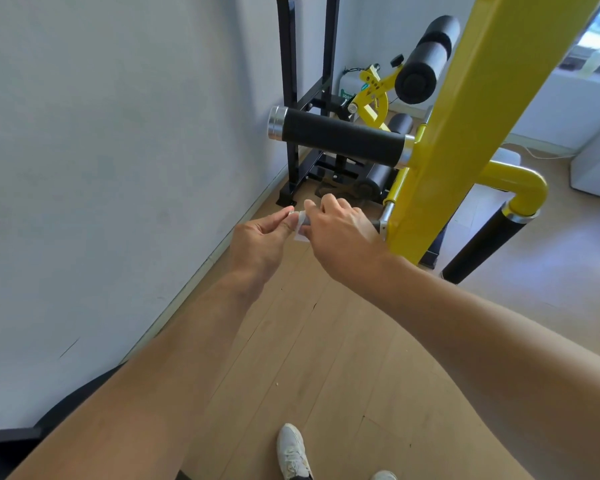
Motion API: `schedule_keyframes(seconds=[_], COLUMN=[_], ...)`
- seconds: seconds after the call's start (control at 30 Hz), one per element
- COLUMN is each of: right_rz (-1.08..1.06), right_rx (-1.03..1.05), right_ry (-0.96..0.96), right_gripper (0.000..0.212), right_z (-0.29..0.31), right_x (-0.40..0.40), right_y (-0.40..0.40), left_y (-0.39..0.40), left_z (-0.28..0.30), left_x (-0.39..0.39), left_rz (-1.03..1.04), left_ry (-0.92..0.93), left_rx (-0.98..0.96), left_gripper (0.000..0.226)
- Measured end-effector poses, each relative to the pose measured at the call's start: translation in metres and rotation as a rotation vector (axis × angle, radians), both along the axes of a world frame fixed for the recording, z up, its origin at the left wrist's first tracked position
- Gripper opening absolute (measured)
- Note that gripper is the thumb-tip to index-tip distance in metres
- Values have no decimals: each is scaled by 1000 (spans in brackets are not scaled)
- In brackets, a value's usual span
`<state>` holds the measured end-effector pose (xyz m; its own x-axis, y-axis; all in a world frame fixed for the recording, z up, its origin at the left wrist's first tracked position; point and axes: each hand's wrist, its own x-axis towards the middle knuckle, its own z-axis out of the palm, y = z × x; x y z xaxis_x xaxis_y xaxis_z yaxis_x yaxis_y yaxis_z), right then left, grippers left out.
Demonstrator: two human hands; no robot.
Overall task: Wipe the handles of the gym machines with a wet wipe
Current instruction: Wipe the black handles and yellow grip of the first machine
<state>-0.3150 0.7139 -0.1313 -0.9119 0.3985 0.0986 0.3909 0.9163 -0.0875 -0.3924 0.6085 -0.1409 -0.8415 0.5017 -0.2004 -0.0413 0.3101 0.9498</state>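
A yellow gym machine frame [465, 98] stands at the right. A low handle sticks out to the left from it and is almost wholly covered by my right hand [340, 230], which is wrapped around it with a white wet wipe [301, 234] under the fingers. My left hand [260, 237] pinches the wipe's edge at the handle's silver tip [293, 214] with thumb and forefinger. Above them a black foam handle with a silver end cap [340, 136] juts left. Another black handle [482, 244] hangs from a yellow elbow at the lower right.
A pale wall [118, 168] runs close along the left. Behind the hands stand a black steel frame [291, 98] and black roller pads [426, 57]. The floor is light wood [326, 358]. My white shoes [293, 452] show at the bottom edge.
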Motion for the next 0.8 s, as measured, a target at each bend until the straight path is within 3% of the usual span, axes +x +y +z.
schedule_keyframes(seconds=[0.3,0.53,0.7,0.8], right_rz=[-161,51,-153,-159], right_rx=[247,-83,129,258], right_ry=[-121,137,-145,-263], right_gripper=[25,24,26,27], right_z=[17,4,26,32], right_x=[26,-3,14,29], right_y=[2,-14,1,3], left_y=[6,4,5,6], left_z=[-3,3,-2,-3], left_x=[-3,-6,-11,-10], left_rz=[11,-58,-47,-55], left_ry=[-46,-26,4,0], left_rx=[26,3,-8,-9], left_gripper=[32,34,31,31])
